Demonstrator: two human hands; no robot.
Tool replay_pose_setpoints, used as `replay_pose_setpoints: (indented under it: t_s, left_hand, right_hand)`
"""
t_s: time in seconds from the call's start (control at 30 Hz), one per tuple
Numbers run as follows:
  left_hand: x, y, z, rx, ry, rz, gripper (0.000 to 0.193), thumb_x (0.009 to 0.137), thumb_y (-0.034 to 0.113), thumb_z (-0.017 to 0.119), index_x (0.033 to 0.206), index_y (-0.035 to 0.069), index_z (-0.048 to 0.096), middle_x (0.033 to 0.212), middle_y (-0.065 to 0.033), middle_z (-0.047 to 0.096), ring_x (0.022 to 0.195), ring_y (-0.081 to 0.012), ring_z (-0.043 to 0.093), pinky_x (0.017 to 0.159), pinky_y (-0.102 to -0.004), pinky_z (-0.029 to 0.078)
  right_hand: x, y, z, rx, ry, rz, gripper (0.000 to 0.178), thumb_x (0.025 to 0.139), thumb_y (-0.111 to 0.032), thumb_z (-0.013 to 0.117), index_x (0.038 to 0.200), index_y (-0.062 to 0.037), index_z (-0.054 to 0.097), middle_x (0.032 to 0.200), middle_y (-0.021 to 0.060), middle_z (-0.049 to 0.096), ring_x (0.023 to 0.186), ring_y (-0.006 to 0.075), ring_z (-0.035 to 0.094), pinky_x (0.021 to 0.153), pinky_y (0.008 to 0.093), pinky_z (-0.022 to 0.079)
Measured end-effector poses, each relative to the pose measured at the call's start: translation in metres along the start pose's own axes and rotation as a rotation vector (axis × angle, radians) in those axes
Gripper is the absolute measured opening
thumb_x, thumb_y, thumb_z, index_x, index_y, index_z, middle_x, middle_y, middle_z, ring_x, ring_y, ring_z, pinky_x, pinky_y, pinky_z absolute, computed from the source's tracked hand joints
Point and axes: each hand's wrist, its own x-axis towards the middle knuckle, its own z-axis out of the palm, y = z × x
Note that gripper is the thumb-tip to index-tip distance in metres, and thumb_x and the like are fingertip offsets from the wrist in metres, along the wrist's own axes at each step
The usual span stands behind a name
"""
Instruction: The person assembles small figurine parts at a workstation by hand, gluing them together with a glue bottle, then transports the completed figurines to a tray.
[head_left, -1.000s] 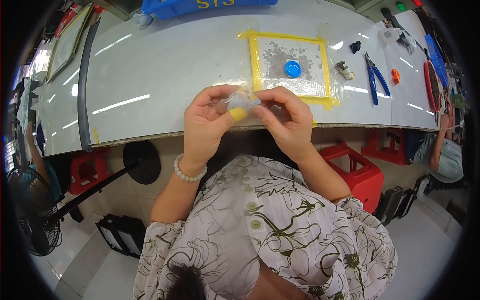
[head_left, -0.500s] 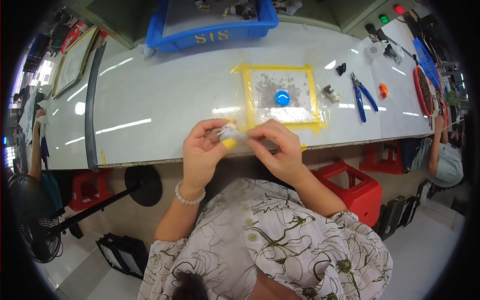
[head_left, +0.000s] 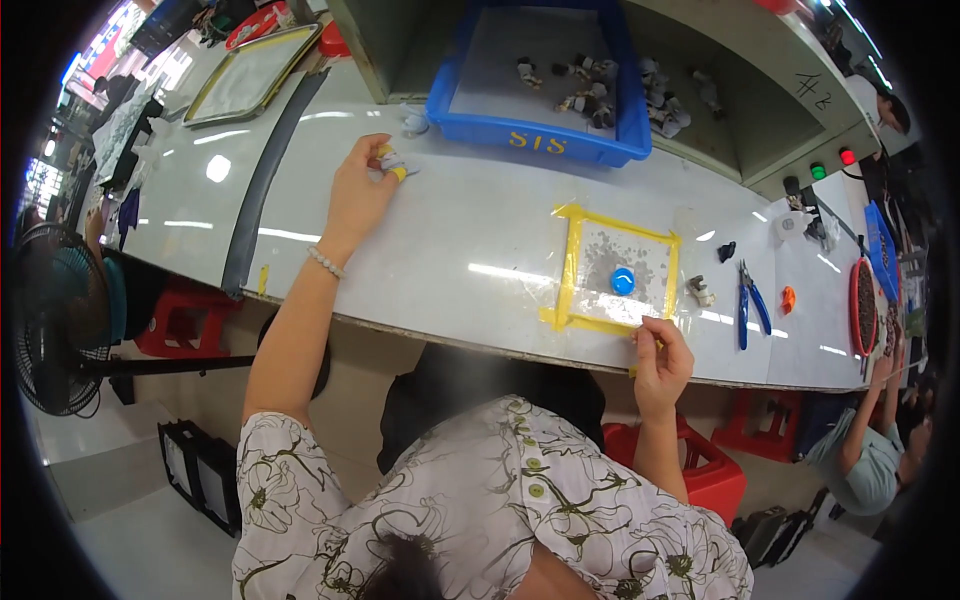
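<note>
My left hand (head_left: 362, 195) reaches out over the far left part of the table, a bead bracelet at the wrist. Its thumb and forefinger, wrapped in yellow, close on a small whitish-grey piece (head_left: 392, 161) whose kind I cannot make out. Just beyond lies a crumpled clear plastic wad (head_left: 414, 121). At the table's front edge, my right hand (head_left: 662, 368) has its thumb and forefinger pinched together; what they hold, if anything, is too small to tell. Close to it is a yellow-taped square (head_left: 569, 270) with a round blue cap (head_left: 622, 282) on it.
A blue tray (head_left: 540, 135) with several small figurines stands at the back by a grey-green shelf (head_left: 770, 120). Right of the square lie a small figurine (head_left: 701, 291), blue-handled nippers (head_left: 750, 305) and an orange piece (head_left: 789, 299). A co-worker (head_left: 860, 455) sits at far right.
My hands have parted. The left has moved away to the far left with the whitish-grey piece, while the right has drawn off it toward the right. The view has shifted too.
</note>
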Motion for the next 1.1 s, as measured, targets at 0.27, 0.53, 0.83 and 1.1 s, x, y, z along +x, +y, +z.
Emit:
replay_pose_setpoints:
  t_s: [0.27,0.53,0.83,1.1]
  left_hand:
    - [0.037,0.004,0.024,0.506,0.051,0.295,0.045,0.070,0.011,0.060,0.113,0.007,0.048,0.105,-0.0170,0.049,0.094,-0.0309,0.048,0.082,-0.0372,0.041]
    - [0.043,-0.010,0.004,0.553,0.022,0.314,0.035,0.072,0.006,0.056,0.107,0.006,0.050,0.098,-0.0158,0.049,0.091,-0.0304,0.049,0.077,-0.0377,0.042]
    - [0.008,0.033,-0.003,0.471,0.213,0.410,0.056,0.068,0.017,0.063,0.120,0.009,0.045,0.119,-0.0200,0.040,0.113,-0.0359,0.037,0.093,-0.0430,0.030]
    - [0.023,0.100,0.067,0.549,-0.095,0.650,0.054,0.067,0.022,0.067,0.114,0.007,0.048,0.112,-0.0134,0.046,0.108,-0.0280,0.041,0.094,-0.0420,0.028]
  right_hand:
    - [0.007,-0.002,0.004,-0.157,-0.074,-0.192,0.012,0.078,0.006,0.052,0.089,0.0040,0.056,0.069,0.0083,0.054,0.063,0.0136,0.054,0.058,0.0225,0.042]
    - [0.054,-0.012,-0.025,-0.163,-0.036,-0.121,0.015,0.076,0.002,0.056,0.091,0.0023,0.057,0.074,0.0092,0.058,0.066,0.0142,0.054,0.060,0.0233,0.042]
    - [0.223,0.014,-0.020,-0.428,-0.159,-0.151,0.042,0.076,-0.013,0.059,0.117,-0.0098,0.048,0.113,0.0108,0.050,0.098,0.0220,0.052,0.077,0.0312,0.044]
    - [0.336,0.080,0.064,-0.780,-0.154,-0.279,0.047,0.074,-0.017,0.058,0.120,-0.0147,0.046,0.123,0.0139,0.044,0.112,0.0311,0.043,0.094,0.0364,0.036]
